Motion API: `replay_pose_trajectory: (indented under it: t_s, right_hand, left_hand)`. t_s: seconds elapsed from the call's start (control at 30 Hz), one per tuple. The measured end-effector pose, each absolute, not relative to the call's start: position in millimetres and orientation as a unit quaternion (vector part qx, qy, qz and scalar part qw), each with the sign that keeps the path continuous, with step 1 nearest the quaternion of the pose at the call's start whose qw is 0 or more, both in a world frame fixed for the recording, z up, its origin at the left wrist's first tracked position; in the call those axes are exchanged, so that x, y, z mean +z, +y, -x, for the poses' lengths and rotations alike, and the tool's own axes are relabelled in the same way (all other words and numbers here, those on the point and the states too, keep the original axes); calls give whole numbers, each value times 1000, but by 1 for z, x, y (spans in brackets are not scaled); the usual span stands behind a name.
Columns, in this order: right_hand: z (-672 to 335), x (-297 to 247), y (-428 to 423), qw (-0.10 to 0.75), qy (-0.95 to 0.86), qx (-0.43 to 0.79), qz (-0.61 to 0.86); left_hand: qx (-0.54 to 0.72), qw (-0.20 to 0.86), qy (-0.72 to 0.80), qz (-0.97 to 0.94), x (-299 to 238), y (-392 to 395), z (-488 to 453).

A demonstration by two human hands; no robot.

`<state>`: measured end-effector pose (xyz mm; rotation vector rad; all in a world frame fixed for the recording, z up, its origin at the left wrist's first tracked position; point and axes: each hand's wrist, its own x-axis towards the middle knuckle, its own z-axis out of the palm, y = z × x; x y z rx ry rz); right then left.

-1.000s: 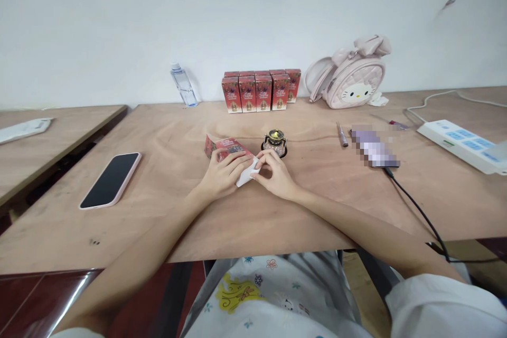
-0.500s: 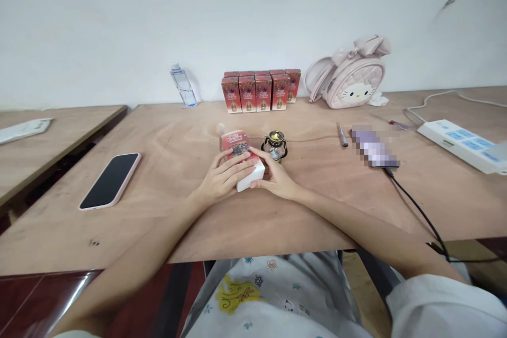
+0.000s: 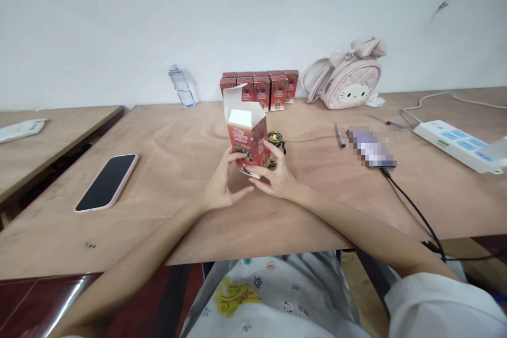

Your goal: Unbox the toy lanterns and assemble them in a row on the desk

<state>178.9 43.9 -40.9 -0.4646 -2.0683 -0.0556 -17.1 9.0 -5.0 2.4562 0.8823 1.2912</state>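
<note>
A red printed cardboard box [image 3: 241, 137] stands upright between my hands, its white top flaps raised and its upper end open. White shows just inside the opening; what it is I cannot tell. My left hand [image 3: 222, 182] has its fingers against the lower left of the box, with the thumb held away below. My right hand [image 3: 280, 175] grips the lower right side and bottom edge. Close behind the right fingers, a small black and gold lantern-like object [image 3: 276, 140] sits on the table, partly hidden.
Several matching red boxes [image 3: 278, 92] stand by the wall, between a clear bottle [image 3: 182, 87] and a pink bag [image 3: 352, 82]. A phone [image 3: 106, 183] lies left on the wooden table [image 3: 166, 153]. To the right are a screwdriver [image 3: 339, 135], a cabled phone [image 3: 370, 148] and a power strip [image 3: 455, 145].
The box has gone from lying tilted under my hands to upright, its opened flaps now showing at the top. My left hand has slid off its face to the lower left side.
</note>
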Motion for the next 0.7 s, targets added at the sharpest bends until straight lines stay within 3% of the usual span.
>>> replay_pose_trajectory:
  t_s: [0.17,0.4,0.7]
  right_hand:
    - [-181,-33,44,427,-890,-31,160]
    - [-179,-37,42,416,-901,-102,75]
    - [-184,-38,50,556,-744,-70,364]
  left_hand:
    - [518,154,361,-760,-13,15,20]
    - [598,245,413,-642,-13,22,21]
    - [553,193,415,-696,-13,23,22]
